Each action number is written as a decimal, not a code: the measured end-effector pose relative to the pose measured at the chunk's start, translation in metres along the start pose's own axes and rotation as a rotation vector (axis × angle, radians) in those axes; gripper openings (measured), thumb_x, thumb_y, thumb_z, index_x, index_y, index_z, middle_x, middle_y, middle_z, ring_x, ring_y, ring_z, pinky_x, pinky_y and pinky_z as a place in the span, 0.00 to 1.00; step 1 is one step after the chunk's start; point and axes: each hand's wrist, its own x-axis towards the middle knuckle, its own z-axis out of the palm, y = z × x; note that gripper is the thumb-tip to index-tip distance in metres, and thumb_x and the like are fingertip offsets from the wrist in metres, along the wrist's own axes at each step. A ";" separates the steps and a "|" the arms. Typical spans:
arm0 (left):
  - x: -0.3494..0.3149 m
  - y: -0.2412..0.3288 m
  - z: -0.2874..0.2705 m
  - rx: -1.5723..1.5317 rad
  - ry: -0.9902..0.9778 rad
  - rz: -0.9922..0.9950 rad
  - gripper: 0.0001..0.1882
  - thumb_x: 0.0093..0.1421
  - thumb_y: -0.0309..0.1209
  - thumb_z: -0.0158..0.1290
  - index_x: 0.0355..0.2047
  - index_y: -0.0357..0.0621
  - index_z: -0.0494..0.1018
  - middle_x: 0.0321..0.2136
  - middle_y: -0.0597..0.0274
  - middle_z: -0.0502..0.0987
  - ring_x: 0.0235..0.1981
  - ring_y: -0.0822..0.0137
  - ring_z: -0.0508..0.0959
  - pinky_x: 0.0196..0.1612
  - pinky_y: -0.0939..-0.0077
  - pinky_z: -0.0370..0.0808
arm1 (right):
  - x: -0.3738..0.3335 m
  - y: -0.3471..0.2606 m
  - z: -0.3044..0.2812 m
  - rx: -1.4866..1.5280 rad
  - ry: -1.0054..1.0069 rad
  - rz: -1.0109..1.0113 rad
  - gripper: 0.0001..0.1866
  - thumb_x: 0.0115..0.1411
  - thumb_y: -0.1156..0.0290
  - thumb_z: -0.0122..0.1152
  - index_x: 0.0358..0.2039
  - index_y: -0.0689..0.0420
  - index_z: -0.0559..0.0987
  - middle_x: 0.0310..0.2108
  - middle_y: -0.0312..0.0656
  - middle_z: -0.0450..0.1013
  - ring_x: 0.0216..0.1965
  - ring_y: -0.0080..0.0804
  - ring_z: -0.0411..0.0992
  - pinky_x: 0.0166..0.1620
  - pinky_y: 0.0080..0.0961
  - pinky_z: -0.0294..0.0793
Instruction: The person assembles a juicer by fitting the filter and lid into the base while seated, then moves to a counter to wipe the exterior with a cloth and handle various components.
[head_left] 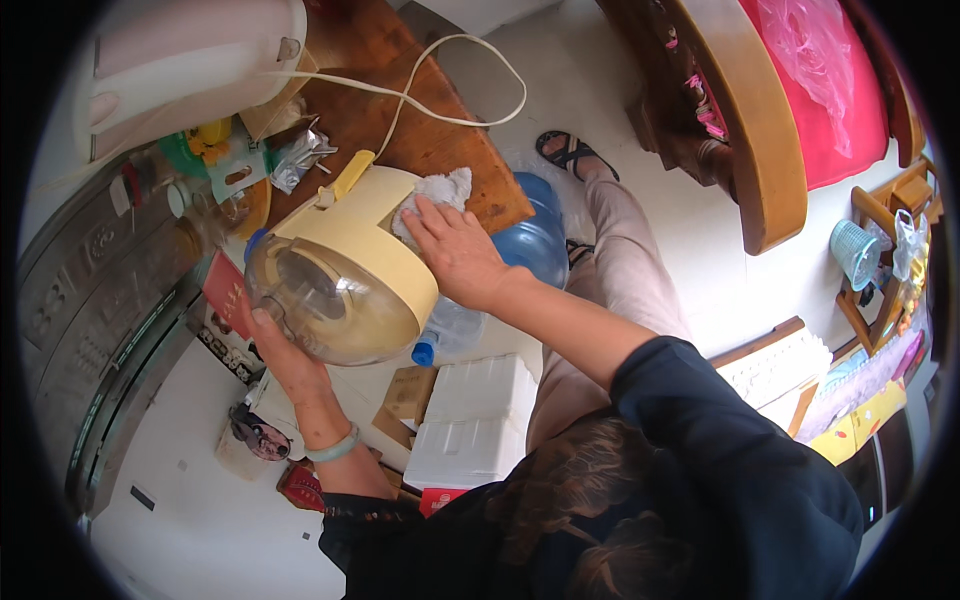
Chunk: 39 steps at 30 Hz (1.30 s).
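A cream-yellow plastic appliance (395,255) with a clear rounded cover (345,305) sits tilted at the edge of the brown wooden table (455,150). My left hand (285,355) supports the clear cover from its lower left side, thumb near the rim, its other fingers partly hidden. My right hand (455,250) lies over a crumpled whitish cloth (445,190) and presses it against the appliance's right side. The appliance's yellow handle (350,175) points away from me. What the inside of the cover holds is hard to make out.
A pale cord (490,60) loops across the table. A large pinkish-white appliance (195,60) stands at the far left, near silvery crumpled foil (300,155). Below the table are a blue water jug (535,230), a clear bottle (450,325) and white boxes (470,410). A wooden chair (760,130) stands right.
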 end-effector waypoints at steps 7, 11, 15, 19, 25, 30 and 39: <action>0.003 -0.002 0.004 0.032 0.026 0.026 0.41 0.64 0.53 0.46 0.67 0.39 0.48 0.63 0.49 0.58 0.62 0.53 0.63 0.63 0.59 0.63 | 0.010 0.004 0.020 -0.149 -0.240 -0.221 0.21 0.54 0.71 0.52 0.50 0.60 0.72 0.48 0.47 0.67 0.45 0.41 0.65 0.49 0.33 0.63; 0.002 -0.001 0.000 0.017 0.040 0.013 0.39 0.65 0.51 0.45 0.67 0.39 0.49 0.63 0.49 0.58 0.62 0.54 0.63 0.63 0.61 0.63 | 0.008 0.002 0.019 -0.162 -0.409 -0.288 0.15 0.54 0.71 0.52 0.42 0.57 0.77 0.42 0.42 0.71 0.45 0.38 0.67 0.49 0.33 0.64; 0.001 -0.001 0.002 0.041 0.047 0.049 0.38 0.65 0.50 0.46 0.67 0.39 0.50 0.62 0.50 0.59 0.62 0.54 0.64 0.62 0.61 0.64 | 0.011 0.007 0.010 -0.294 -0.559 -0.471 0.13 0.55 0.70 0.52 0.40 0.54 0.80 0.40 0.39 0.73 0.45 0.37 0.68 0.48 0.32 0.64; 0.003 -0.004 0.000 0.036 0.056 0.052 0.38 0.65 0.49 0.45 0.66 0.38 0.50 0.62 0.50 0.59 0.61 0.55 0.64 0.61 0.62 0.64 | 0.011 0.009 0.009 -0.378 -0.612 -0.555 0.12 0.53 0.71 0.52 0.36 0.54 0.81 0.39 0.41 0.74 0.46 0.37 0.68 0.49 0.32 0.65; 0.002 -0.006 -0.005 -0.022 0.078 -0.006 0.35 0.67 0.46 0.44 0.66 0.36 0.51 0.61 0.49 0.61 0.60 0.56 0.66 0.61 0.63 0.65 | 0.025 0.005 -0.024 -0.527 -0.728 -0.636 0.11 0.53 0.70 0.52 0.33 0.52 0.82 0.36 0.36 0.76 0.44 0.36 0.70 0.50 0.31 0.65; 0.003 -0.008 -0.003 -0.036 0.067 -0.010 0.33 0.68 0.45 0.43 0.66 0.37 0.51 0.61 0.49 0.60 0.60 0.56 0.65 0.61 0.64 0.65 | 0.032 0.023 -0.041 -0.666 -0.705 -0.756 0.08 0.52 0.69 0.54 0.28 0.49 0.82 0.34 0.31 0.76 0.43 0.34 0.72 0.51 0.29 0.65; 0.004 -0.009 -0.006 0.019 0.114 -0.053 0.36 0.66 0.49 0.44 0.66 0.40 0.52 0.62 0.49 0.59 0.61 0.56 0.64 0.62 0.62 0.64 | 0.086 0.040 -0.076 -0.702 -0.520 -1.024 0.06 0.48 0.62 0.62 0.26 0.46 0.83 0.31 0.29 0.75 0.44 0.31 0.69 0.48 0.29 0.65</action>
